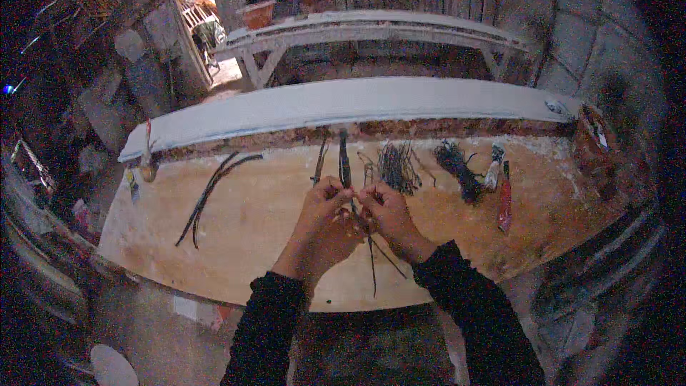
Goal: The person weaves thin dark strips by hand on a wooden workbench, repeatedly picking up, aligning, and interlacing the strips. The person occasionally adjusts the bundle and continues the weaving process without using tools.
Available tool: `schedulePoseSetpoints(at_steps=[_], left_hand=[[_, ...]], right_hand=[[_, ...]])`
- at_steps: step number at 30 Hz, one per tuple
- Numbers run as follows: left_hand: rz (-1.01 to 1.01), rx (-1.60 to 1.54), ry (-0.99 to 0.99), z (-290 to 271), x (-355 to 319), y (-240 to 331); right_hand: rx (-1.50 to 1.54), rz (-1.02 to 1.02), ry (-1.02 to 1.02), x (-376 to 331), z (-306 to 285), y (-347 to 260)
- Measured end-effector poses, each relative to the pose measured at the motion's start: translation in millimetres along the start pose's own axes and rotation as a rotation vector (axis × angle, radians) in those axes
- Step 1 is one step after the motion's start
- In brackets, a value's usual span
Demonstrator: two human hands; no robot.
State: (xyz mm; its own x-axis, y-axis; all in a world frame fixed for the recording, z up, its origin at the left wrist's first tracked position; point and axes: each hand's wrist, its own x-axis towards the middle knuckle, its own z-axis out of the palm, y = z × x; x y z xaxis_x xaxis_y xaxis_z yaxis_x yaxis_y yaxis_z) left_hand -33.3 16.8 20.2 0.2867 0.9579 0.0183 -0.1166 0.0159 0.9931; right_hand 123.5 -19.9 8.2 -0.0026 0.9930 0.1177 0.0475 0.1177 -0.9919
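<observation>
My left hand point(323, 218) and my right hand point(391, 220) meet over the middle of the wooden tabletop point(243, 257). Both have their fingertips pinched on a bundle of thin dark strands point(344, 164). Its thicker end points away from me, while two loose ends point(372, 264) spread below my hands toward the near edge. What the strands are made of is not clear. Just beyond my left hand lies another dark strip point(320, 161). A loose heap of dark, wiry strands point(400, 169) sits just past my right hand.
Two curved dark strands point(207, 200) lie at left. Toward the right are a bunched dark bundle point(459, 171), a whitish object point(494, 166) and a red-handled tool point(505, 204). A long white board point(343, 104) runs along the far edge; a bench point(379, 25) stands behind.
</observation>
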Motion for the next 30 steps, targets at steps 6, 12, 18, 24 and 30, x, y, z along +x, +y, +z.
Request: schedulePoseSetpoints(at_steps=[6,12,18,24,30], left_hand=[[-0.247,-0.560,-0.088,26.9,-32.1,33.5],[-0.238,-0.701,-0.131,29.9,-29.0,13.7],[-0.257,-0.508,-0.051,37.1,-31.3,21.6],[-0.288,-0.619,0.001,40.4,-28.6,23.3],[-0.173,-0.605,-0.034,26.3,-15.9,5.3]], right_hand=[[0.035,0.028,0.029,-5.0,-2.9,-7.0],[0.041,0.045,0.017,-5.2,-6.1,11.4],[0.136,0.083,-0.023,-6.9,-12.5,-6.0],[0.138,0.119,0.027,-4.4,-13.9,-7.3],[0.202,0.242,-0.068,-11.9,-14.1,-29.0]])
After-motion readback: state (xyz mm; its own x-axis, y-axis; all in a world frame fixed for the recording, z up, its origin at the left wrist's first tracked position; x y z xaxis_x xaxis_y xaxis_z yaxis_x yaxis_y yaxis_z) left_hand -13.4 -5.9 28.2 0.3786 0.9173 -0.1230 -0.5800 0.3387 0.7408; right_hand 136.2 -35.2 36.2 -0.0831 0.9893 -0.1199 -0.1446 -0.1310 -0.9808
